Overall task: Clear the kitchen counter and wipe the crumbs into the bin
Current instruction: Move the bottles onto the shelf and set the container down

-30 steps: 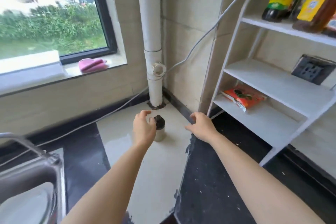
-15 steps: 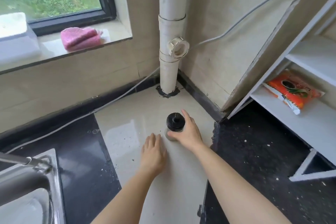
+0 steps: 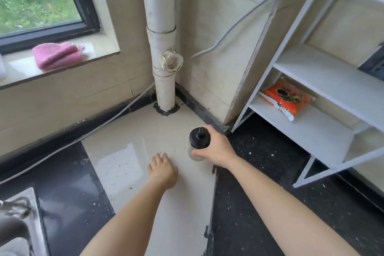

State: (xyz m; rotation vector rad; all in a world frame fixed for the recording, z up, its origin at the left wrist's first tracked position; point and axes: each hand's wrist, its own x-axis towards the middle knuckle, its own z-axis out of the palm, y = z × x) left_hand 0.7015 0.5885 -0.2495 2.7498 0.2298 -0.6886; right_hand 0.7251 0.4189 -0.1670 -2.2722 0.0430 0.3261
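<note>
One jar [image 3: 199, 141] swapped to right hand [image 3: 218, 148], fingers [image 3: 208, 129] curled round it; left hand [image 3: 163, 171] flat, empty, on bench [image 3: 128, 131]; clearing underway.

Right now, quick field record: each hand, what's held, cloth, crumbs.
left hand: flat on the pale part of the counter, holds nothing
right hand: grips the jar
jar: black lid on; lifted or resting, cannot tell
cloth: pink, on the window sill, untouched
crumbs: pale specks on the dark part, by the rack
packet: orange, on the rack's lowest shelf
</note>
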